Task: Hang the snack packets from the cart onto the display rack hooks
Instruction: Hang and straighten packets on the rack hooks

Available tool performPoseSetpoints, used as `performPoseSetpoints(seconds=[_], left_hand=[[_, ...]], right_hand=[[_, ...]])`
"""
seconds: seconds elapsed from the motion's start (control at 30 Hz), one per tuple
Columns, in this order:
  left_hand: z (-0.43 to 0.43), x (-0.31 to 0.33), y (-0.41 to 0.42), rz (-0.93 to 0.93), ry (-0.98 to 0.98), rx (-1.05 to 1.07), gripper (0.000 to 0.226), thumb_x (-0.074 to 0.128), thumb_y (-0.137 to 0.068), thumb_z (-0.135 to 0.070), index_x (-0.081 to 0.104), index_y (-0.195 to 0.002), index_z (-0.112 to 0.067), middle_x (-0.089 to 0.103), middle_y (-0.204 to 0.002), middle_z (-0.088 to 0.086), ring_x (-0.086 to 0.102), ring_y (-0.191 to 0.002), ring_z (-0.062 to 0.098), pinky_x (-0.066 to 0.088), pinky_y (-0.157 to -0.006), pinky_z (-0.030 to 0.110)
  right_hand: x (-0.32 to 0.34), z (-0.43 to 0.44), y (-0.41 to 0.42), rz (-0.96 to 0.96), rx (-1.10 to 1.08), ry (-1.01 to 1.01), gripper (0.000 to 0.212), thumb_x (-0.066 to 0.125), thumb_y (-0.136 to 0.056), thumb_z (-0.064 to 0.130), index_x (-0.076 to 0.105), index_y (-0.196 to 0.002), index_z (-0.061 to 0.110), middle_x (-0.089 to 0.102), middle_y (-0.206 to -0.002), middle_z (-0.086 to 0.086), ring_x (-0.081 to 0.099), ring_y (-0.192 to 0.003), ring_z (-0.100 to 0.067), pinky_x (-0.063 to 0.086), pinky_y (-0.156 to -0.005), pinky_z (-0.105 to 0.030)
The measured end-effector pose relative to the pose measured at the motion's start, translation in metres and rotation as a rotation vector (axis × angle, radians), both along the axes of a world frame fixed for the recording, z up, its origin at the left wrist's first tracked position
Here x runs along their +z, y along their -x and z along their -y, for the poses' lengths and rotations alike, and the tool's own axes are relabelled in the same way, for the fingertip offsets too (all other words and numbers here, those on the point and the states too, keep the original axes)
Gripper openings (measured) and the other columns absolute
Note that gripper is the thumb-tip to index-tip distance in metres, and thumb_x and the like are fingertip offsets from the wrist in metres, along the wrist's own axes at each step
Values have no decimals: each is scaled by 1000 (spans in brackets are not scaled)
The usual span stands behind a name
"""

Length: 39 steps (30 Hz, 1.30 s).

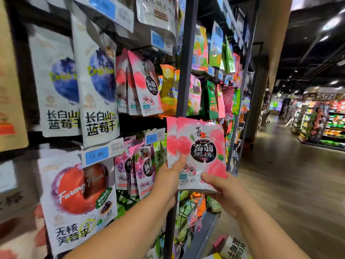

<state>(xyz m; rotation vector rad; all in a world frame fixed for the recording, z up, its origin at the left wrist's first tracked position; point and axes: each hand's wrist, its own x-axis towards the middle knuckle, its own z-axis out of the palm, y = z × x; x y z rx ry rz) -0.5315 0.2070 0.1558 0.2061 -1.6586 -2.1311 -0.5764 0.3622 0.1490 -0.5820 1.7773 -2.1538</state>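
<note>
Held up at the display rack [184,71]: pink peach packets [199,146].
The left grip [168,176] is closed on the lower left edge, thumb pressed to the front; the right grip [222,191] is clamped round the lower right corner. The packets are seen against the rack's dark upright, below matching hung packets [145,85].

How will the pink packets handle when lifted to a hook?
The packets likely keep their shape: they stand upright, though the left hand and right hand grip only their lower part. Glossy film suggests slipperiness. Probably light: thumb pinches carry two.
</note>
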Motion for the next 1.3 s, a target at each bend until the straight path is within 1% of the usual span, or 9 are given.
performPoseSetpoints(seconds=[0.1,0.23,0.43,0.6,0.73,0.87,0.97,1.1,1.3], left_hand=[[6,25,0,-47,-17,-44,52,72,-76,-57,63,-110,-18,72,-106,4,71,-90,20,59,-80,35],[15,57,-12,-115,5,-82,11,59,-94,-32,53,-94,-22,61,-77,-10,59,-53,-2,45,-40,10],[37,90,-7,-139,-7,116,24,75,-82,-24,70,-101,-10,75,-93,11,72,-86,29,58,-81,45],[56,117,0,-176,-34,232,32,74,-84,-29,65,-111,-14,73,-100,10,70,-92,29,60,-72,44],[64,134,15,-177,-14,316,69,73,-82,-42,47,-139,-13,59,-129,1,57,-117,25,47,-97,40],[72,145,29,-181,19,328,75,74,-74,-53,48,-134,-14,58,-128,1,57,-113,24,44,-100,39],[79,152,36,-170,47,349,51,68,-87,-39,49,-127,-15,56,-127,4,53,-110,24,42,-97,36],[82,160,44,-148,83,413,70,68,-86,-42,41,-141,-9,52,-136,5,50,-121,26,39,-107,40],[85,172,55,-123,119,461,79,68,-77,-51,44,-141,-14,52,-140,7,49,-127,32,41,-107,50]], right_hand=[[20,9,2,25,-11,131,44,82,-54,7,68,-95,1,74,-83,-12,70,-66,-20,53,-56,-26],[43,18,6,100,-18,306,29,70,-62,12,68,-88,-1,73,-78,-13,68,-60,-19,53,-49,-22],[70,30,9,88,-5,331,14,69,-62,15,75,-62,2,69,-74,-17,61,-64,-27,52,-57,-33],[84,41,12,84,0,342,28,69,-63,17,68,-84,-2,71,-75,-16,63,-60,-26,45,-60,-35],[94,49,15,65,28,365,32,69,-68,16,68,-95,-1,74,-83,-15,67,-64,-26,49,-53,-33],[105,53,18,13,68,393,28,63,-84,4,64,-111,1,75,-88,-16,72,-65,-24,58,-51,-29],[112,56,16,-37,86,379,40,69,-71,6,64,-110,1,75,-91,-18,72,-67,-25,59,-59,-34],[116,57,18,-70,103,372,52,70,-64,8,63,-115,3,73,-101,-22,71,-86,-37,54,-84,-47],[117,57,23,-117,138,367,38,68,-65,3,67,-103,3,73,-95,-24,72,-81,-38,58,-73,-46]])
